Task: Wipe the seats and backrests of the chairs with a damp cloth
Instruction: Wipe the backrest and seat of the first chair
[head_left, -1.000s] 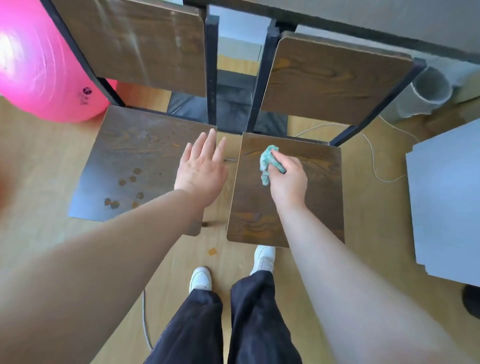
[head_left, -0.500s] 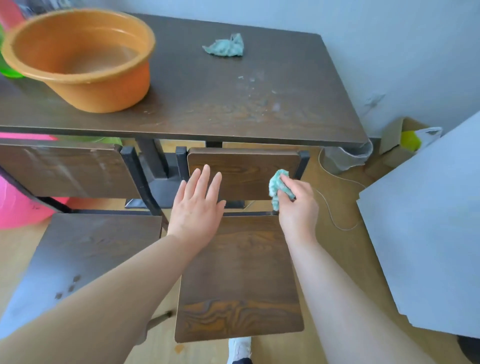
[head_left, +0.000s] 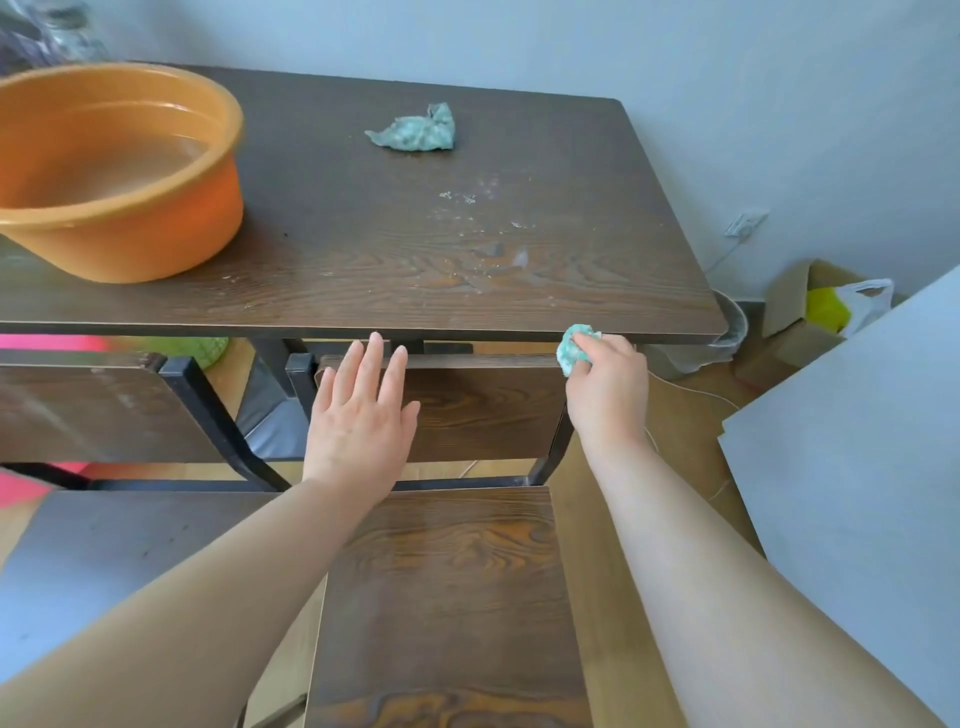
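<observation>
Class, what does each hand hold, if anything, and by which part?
The right hand grips the bunched green cloth round its lower part; the left hand holds nothing.

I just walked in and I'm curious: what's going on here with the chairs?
A person is wiping chairs tucked by a dark wooden table. The right hand grips a balled green cloth at the top right corner of one chair's backrest. The left hand is open, fingers straight, over the backrest's left side; contact is unclear. An orange basin holding water and a second green cloth sit on the table.
</observation>
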